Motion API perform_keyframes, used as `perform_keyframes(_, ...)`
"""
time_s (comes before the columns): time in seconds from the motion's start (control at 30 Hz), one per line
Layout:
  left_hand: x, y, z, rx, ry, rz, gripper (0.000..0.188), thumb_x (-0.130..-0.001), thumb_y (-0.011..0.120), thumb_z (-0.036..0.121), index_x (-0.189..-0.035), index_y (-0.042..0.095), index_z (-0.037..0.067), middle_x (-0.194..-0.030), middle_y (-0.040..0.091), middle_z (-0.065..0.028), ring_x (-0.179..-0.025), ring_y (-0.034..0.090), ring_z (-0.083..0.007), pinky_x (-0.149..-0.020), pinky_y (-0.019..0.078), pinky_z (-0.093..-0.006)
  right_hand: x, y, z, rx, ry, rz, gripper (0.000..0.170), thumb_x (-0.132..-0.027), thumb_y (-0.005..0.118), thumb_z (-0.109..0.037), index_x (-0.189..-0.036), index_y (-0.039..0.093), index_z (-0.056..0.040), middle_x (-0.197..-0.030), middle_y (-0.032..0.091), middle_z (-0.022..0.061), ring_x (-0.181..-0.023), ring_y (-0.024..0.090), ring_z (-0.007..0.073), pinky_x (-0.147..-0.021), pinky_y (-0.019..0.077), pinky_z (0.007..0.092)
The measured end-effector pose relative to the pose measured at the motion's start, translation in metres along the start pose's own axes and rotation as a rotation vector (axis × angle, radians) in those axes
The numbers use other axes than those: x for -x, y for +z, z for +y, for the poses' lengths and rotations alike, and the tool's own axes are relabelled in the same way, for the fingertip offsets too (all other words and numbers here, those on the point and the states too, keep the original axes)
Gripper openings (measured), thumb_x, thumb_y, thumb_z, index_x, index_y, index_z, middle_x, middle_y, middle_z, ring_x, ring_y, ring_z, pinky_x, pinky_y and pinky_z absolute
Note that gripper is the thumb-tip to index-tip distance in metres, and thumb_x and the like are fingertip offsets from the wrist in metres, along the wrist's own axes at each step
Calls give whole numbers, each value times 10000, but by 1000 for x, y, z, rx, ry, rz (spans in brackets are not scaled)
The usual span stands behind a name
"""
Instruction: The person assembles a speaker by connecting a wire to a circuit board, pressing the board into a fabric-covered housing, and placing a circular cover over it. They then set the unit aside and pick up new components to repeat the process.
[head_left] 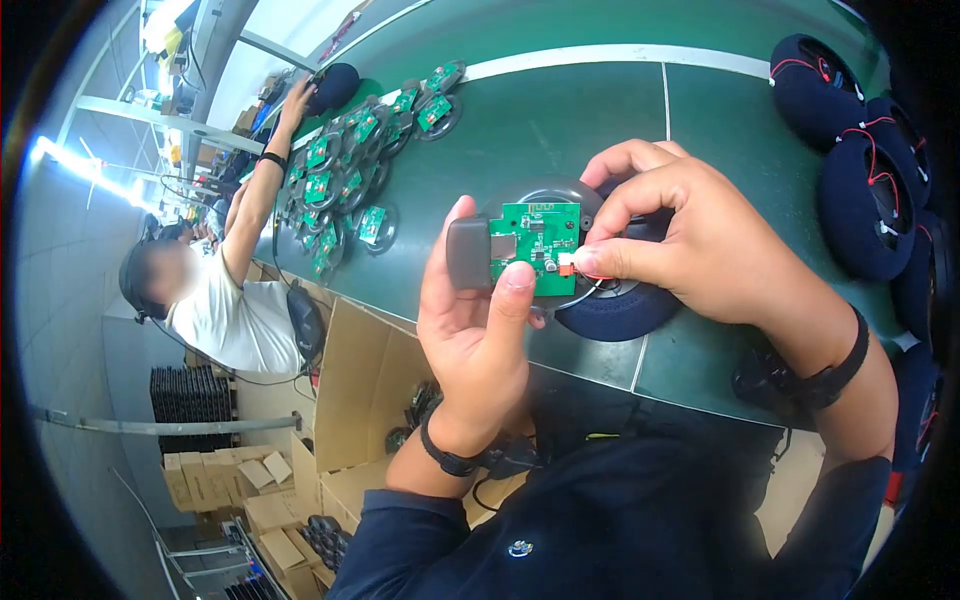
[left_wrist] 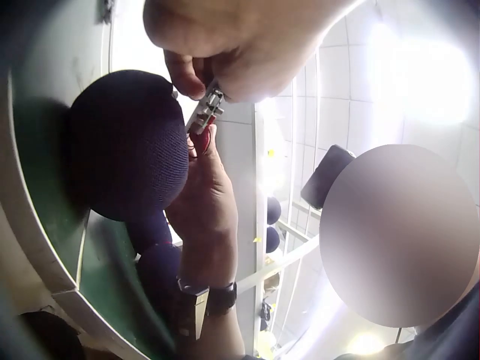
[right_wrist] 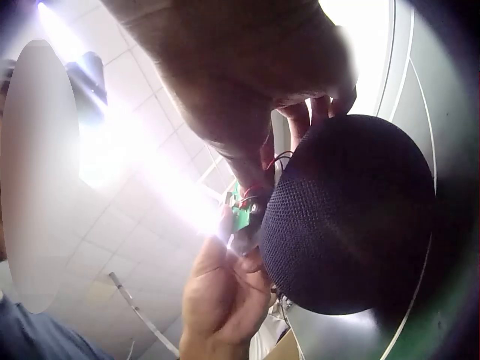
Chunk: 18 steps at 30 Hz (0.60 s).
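My left hand [head_left: 475, 350] holds a green circuit board [head_left: 525, 222] mounted on a dark round base, its thumb on the board's near edge. At the board's right edge, the thumb and forefinger of my right hand [head_left: 710, 240] pinch a small wire connector [head_left: 567, 262] with red wires. The connector sits right at the board's edge; the fingertips partly hide it. Beneath the board is a round, dark blue fabric-covered speaker shell [head_left: 625, 318], which also shows large in the left wrist view and the right wrist view [right_wrist: 345, 225]. Other right-hand fingers reach over the far side.
More fabric-covered shells [head_left: 865, 215] with red wires line the right side of the green table [head_left: 560, 120]. Several board assemblies [head_left: 345, 160] are clustered at the far left. A cardboard box [head_left: 365, 365] stands by the table's near edge. Another person [head_left: 245, 325] reaches over the table's far end.
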<state>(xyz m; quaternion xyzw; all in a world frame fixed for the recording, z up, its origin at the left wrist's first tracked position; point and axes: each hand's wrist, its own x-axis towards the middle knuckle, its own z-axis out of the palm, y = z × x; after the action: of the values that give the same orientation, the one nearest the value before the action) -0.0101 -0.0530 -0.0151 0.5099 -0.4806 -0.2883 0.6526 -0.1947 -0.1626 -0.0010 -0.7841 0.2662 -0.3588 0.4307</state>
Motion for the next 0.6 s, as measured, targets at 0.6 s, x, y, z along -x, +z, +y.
perform_keyframes(0.6, -12, -2, -9, 42, -45, -42, 582, -1039, 639, 155, -1539, 367, 35, -1127, 689, -92, -839, 676, -122, -574, 490, -231, -15, -16, 17, -518, 213, -97, 188, -1008, 688, -200, -974, 741, -22, -1132, 704, 66, -1073, 638, 173, -998, 456, 325)
